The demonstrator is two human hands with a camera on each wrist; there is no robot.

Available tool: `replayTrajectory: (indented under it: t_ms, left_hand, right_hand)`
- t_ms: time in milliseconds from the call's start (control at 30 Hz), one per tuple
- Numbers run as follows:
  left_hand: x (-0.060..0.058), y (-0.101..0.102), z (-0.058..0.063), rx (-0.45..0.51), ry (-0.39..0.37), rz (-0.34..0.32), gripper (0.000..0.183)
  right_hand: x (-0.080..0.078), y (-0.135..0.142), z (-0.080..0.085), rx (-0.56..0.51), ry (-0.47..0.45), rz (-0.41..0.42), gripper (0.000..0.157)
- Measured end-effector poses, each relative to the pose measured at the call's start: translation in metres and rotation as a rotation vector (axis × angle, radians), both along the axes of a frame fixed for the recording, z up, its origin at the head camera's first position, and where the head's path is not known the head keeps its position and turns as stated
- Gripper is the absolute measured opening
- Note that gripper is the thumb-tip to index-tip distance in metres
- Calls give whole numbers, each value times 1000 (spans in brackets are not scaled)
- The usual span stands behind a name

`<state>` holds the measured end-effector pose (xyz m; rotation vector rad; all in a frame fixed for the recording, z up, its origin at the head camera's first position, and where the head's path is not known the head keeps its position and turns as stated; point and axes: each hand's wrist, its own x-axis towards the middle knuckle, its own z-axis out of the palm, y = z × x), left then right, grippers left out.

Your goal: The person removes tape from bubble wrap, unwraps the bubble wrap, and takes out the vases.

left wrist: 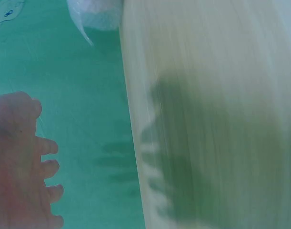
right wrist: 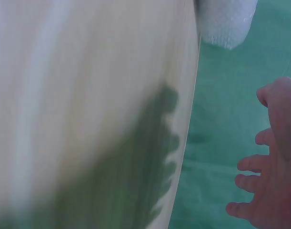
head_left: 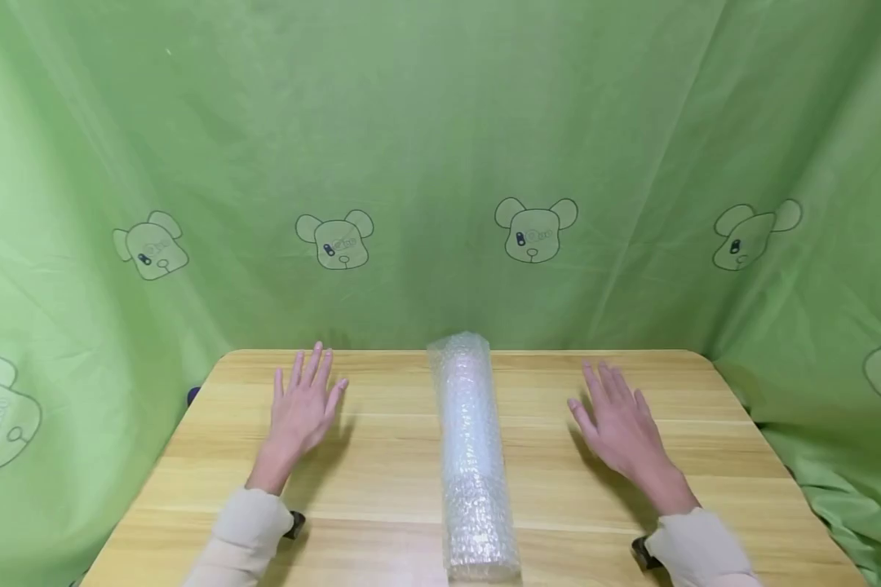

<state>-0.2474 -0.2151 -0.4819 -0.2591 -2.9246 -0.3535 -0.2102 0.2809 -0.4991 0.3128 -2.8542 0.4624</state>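
A long roll of bubble wrap (head_left: 473,456) lies lengthwise down the middle of the wooden table (head_left: 382,489), its far end reaching the back edge. To its left, my left hand (head_left: 303,412) hovers over the table with fingers spread and nothing held. My right hand (head_left: 622,424) is held on the other side of the roll, fingers straight and also holding nothing. Both hands cast shadows on the wood. The left wrist view shows the roll's end (left wrist: 100,14) at the top, and the right wrist view shows it (right wrist: 226,24) as well, apart from the fingers.
Green cloth (head_left: 440,147) printed with bear heads hangs behind the table and along both sides. A small dark object (head_left: 193,396) shows at the table's left edge. Dark wrist devices sit under both sleeves (head_left: 253,518).
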Motion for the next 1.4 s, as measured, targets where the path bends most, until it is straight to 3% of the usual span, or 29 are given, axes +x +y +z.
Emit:
replayTrajectory:
  t_ms: [367,767,1067,1400]
  left_hand:
    - [10,28,-8,170,-28,-1,69]
    - [16,68,-19,465,-98,-68,64]
    - [15,97,-31,637,-132,-221,63]
    - [25,119,-36,866,-276,-284,62]
  right_hand:
    - [17,-28,-3,-149,-7,16,73]
    - [34,-62,1,-307,-127,40,75]
    - [38,-73,-3,-394,-180,40,75]
    - [40,-87,-4,-495,-225,109,71]
